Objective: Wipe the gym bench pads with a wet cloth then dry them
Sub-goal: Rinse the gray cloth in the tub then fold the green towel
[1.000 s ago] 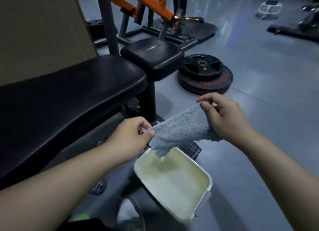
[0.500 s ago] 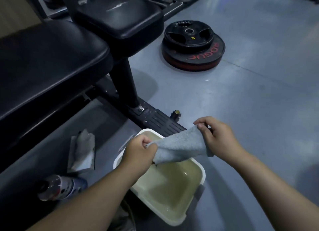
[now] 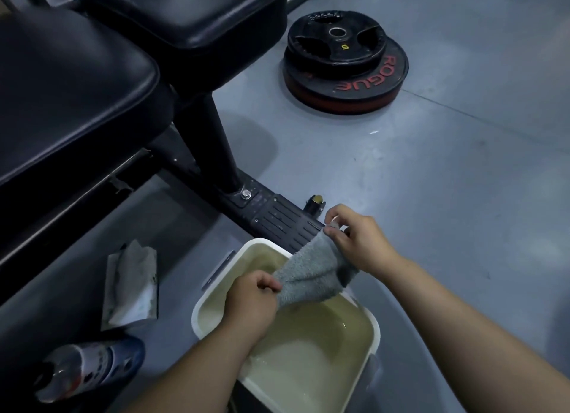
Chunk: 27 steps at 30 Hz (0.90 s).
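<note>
Head view, looking down at the gym floor. Both hands stretch a grey cloth above a white basin in the lower centre of the frame, a position that, by judgement, lets any drips fall back inside. The left hand has its grip closed on the cloth's lower end, just over the liquid. The right hand pinches the upper end between thumb and fingers, raised past the basin's far rim. The basin holds shallow, cloudy, yellowish liquid; the cloth's lowest edge hangs close to it, and contact cannot be told. The black bench pads fill the upper left, untouched by the cloth, so wiping appears not yet begun. At lower left, on the floor, lie a tissue pack and a bottle. Stacked weight plates rest at upper centre-right.
</note>
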Motion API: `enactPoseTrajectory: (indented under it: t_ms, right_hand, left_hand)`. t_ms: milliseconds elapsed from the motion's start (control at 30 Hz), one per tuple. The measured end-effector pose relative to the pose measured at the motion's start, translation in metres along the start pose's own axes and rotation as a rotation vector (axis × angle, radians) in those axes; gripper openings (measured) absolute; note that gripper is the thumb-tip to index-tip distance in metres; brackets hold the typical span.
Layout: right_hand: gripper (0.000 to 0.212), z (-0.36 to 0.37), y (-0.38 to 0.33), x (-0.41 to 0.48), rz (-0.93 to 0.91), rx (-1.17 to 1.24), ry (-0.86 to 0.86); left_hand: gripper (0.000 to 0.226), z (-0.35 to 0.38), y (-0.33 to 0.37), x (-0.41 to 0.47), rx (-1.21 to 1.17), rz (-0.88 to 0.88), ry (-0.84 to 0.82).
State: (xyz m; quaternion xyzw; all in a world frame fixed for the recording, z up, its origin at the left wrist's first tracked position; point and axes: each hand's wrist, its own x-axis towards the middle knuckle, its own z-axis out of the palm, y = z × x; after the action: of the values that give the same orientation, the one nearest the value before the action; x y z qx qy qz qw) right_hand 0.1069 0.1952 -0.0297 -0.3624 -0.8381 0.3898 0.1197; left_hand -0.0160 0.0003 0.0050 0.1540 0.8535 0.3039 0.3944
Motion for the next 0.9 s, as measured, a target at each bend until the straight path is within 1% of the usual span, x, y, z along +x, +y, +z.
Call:
enactPoseTrajectory:
  t_ms: [67, 200, 333, 433, 533, 667, 767, 900]
  right_hand:
    - [0.012, 0.005, 0.003, 0.006, -0.022, 0.000, -0.037]
    - [0.015, 0.017, 0.010, 0.018, -0.017, -0.016, -0.103]
    - [0.018, 0.033, 0.013, 0.025, -0.031, -0.056, -0.129]
    - [0.012, 0.046, 0.013, 0.027, -0.066, -0.063, -0.161]
    - [0.014, 0.059, 0.011, 0.028, -0.062, -0.035, -0.182]
    - [0.021, 0.063, 0.007, 0.024, -0.020, -0.038, -0.188]
    - [0.017, 0.058, 0.004, 0.020, -0.011, -0.063, -0.163]
    - [0.007, 0.052, 0.000, 0.012, 0.042, -0.125, -0.225]
  left_hand:
    - [0.032, 0.005, 0.000, 0.004, 0.027, -0.003, -0.021]
    - [0.022, 0.017, 0.001, 0.012, 0.050, -0.028, -0.054]
    - [0.033, 0.028, 0.007, 0.013, 0.051, -0.048, -0.130]
    - [0.037, 0.036, 0.010, 0.016, 0.072, -0.077, -0.179]
    - [0.035, 0.037, 0.008, 0.016, 0.169, -0.076, -0.199]
    - [0.042, 0.031, 0.002, 0.013, 0.259, -0.082, -0.242]
    - [0.048, 0.024, 0.000, 0.013, 0.269, -0.092, -0.245]
    - [0.051, 0.019, 0.002, 0.013, 0.346, -0.051, -0.254]
